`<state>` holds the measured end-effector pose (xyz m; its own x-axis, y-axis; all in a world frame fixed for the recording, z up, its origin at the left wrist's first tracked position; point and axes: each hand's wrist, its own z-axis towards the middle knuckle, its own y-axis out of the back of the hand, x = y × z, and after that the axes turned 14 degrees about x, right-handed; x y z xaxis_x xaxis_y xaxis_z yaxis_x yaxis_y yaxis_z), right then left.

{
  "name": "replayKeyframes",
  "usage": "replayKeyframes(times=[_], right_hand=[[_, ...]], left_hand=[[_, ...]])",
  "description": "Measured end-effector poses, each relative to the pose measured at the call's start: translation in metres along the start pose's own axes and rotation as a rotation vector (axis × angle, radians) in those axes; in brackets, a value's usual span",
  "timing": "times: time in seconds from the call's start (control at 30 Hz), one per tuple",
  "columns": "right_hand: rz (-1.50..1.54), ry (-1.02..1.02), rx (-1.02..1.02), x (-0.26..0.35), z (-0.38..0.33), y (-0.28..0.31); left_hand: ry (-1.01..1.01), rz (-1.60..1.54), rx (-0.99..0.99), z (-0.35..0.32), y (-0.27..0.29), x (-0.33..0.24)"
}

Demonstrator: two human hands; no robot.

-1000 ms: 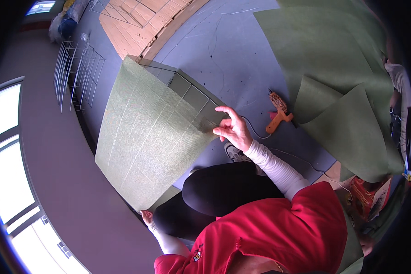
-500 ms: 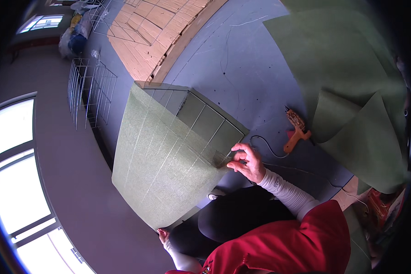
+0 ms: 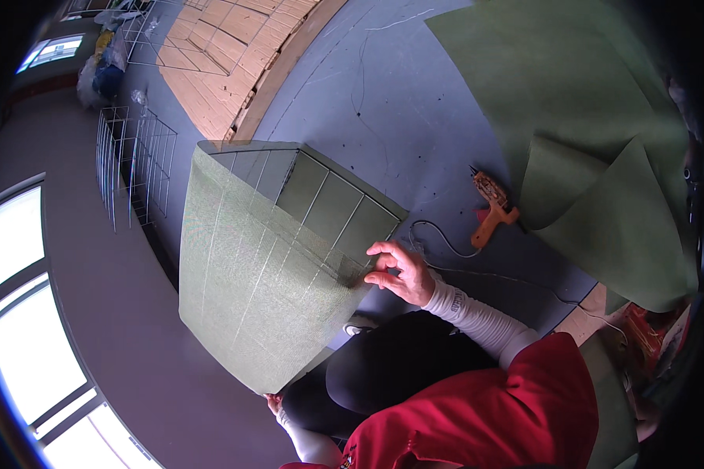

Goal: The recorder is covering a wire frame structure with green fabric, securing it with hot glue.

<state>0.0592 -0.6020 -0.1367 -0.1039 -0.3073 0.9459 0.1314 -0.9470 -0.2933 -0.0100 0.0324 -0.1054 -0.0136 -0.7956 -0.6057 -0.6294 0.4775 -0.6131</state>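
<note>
The grey floor [image 3: 383, 117] takes up most of what I see, with a pale wooden panel [image 3: 227, 55] lying on it at the top and a wide sheet of green felt [image 3: 571, 102] spread across the upper right, one corner of it folded over. In front of me stands a wire-grid box [image 3: 328, 207], and a green mesh sheet [image 3: 258, 273] is draped over its top edge and hangs down its near face toward my knees. My legs [image 3: 399, 375] in black are folded under me, and my red top fills the bottom right. More bare wire grids [image 3: 133, 168] lean against the wall to the left, beside the bright windows [image 3: 16, 313]. An orange glue gun [image 3: 491, 207] lies on the floor well to the right of the box, its thin cord [image 3: 446, 250] curling back toward me. My right hand [image 3: 399, 272] is at the right edge of the sheet, thumb and fingertips pinching the mesh where it meets the box's lower corner, the white sleeve running back to my shoulder. My left hand [image 3: 275, 403] is at the bottom corner of the sheet, mostly hidden behind my leg; it touches the sheet's tip, but I cannot tell whether it is gripping it.
</note>
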Motion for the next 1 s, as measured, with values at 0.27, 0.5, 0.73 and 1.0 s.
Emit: replayKeyframes(times=[0.27,0.5,0.73,1.0], right_hand=[[-0.042,0.039,-0.027,-0.004,0.004,-0.005],[-0.137,0.044,-0.080,-0.001,0.007,-0.004],[-0.173,0.049,-0.091,0.004,0.005,-0.017],[-0.299,0.074,-0.114,0.011,0.003,-0.008]], left_hand=[[-0.096,-0.143,-0.080,-0.018,-0.005,0.001],[-0.204,-0.356,-0.124,-0.060,0.047,0.003],[-0.180,-0.550,0.097,-0.012,0.155,-0.010],[-0.248,-0.547,0.248,0.021,0.174,0.026]])
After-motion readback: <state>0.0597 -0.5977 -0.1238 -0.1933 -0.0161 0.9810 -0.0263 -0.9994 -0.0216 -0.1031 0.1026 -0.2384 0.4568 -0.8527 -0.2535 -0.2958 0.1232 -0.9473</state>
